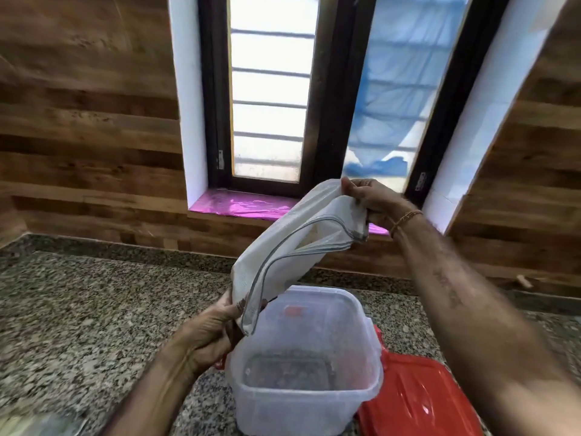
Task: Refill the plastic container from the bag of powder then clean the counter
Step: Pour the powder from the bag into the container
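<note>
Powder can't be made out inside the 1 white zip bag (283, 240), which is held tilted over the 1 open plastic container (301, 401) on the granite counter (94, 309). Bag's lower corner is gripped by curled fingers of L hand (210, 328) at container rim; upper end is pinched by R hand (371, 199). 1 red lid (418, 398), just beside container at R, is cut off by frame edge. Red patch on container's far wall — too blurred to be read.

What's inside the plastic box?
The box looks empty; the speckled counter shows through its clear bottom. The bag dips its mouth over the left rim and hides that corner.
</note>
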`<action>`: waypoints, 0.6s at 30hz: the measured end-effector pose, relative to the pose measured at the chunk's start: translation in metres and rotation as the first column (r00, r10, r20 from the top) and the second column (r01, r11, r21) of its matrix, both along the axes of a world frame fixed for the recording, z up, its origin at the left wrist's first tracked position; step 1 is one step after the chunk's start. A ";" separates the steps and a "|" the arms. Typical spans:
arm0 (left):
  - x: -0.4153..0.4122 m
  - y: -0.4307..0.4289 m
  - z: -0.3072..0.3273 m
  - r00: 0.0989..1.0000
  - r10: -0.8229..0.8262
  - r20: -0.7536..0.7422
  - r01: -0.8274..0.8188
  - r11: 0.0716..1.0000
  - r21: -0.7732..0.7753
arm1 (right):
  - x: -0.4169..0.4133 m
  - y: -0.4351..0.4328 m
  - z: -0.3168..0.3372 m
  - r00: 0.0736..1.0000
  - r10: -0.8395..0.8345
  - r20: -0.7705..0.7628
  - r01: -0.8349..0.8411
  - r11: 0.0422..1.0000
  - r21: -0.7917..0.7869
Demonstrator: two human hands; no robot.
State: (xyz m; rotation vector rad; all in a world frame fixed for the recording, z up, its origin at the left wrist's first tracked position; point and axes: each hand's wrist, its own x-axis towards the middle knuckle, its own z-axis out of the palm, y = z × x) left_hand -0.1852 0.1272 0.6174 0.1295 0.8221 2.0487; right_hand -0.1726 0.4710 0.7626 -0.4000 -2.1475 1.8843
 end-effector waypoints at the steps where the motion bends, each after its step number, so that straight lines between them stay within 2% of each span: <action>1: 0.003 0.004 -0.004 1.000 -0.002 0.021 0.002 1.000 0.009 | 0.003 0.006 -0.002 1.000 0.004 -0.002 -0.004 1.000 -0.009; 7: 0.021 0.034 -0.008 0.992 0.077 0.102 -0.085 0.993 0.086 | 0.011 0.027 -0.016 0.999 0.045 -0.006 -0.045 0.998 -0.049; 9: 0.024 0.043 -0.007 0.988 0.086 0.128 -0.091 0.995 0.038 | 0.010 0.031 -0.019 0.997 0.072 -0.027 -0.074 0.995 -0.073; 14: 0.011 0.053 -0.019 0.966 0.170 0.197 -0.183 0.982 0.052 | 0.008 0.035 -0.017 0.988 0.148 -0.038 -0.151 0.984 -0.095; 18: 0.004 0.062 -0.017 0.962 0.137 0.236 -0.151 0.988 0.043 | 0.005 0.033 -0.014 0.983 0.171 -0.070 -0.179 0.974 -0.137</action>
